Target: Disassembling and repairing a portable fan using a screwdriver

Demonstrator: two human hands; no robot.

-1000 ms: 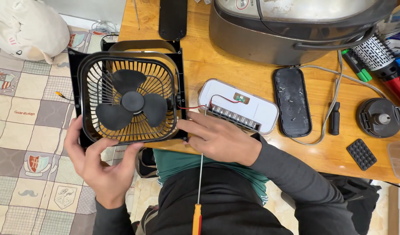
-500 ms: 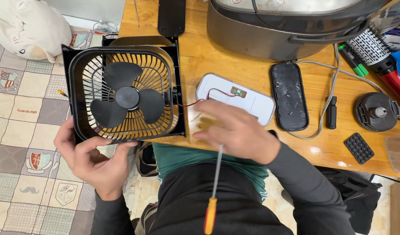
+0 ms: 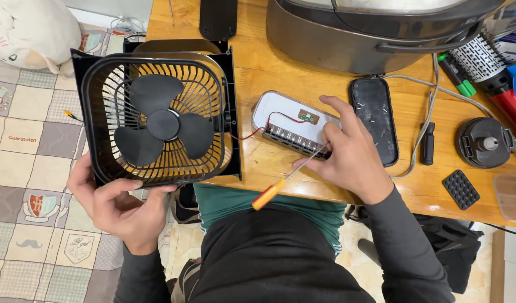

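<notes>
The right hand [image 3: 348, 154] pinches a thin screwdriver [image 3: 289, 178], its orange and yellow handle pointing back toward the person's body and its shaft running up under the fingers to the white battery pack [image 3: 280, 115]. Half a second ago this hand lay lower, covering the pack's near edge, with the screwdriver hanging almost straight down; now it sits on the pack's right end and the tool slants left. The left hand [image 3: 115, 205] is closed on the lower rim of the black fan housing [image 3: 157, 120], which has shifted slightly and overhangs the worktop [image 3: 258, 73] edge. Red and black wires join fan and pack. Right of the hand lies a black oval cover [image 3: 373, 120].
</notes>
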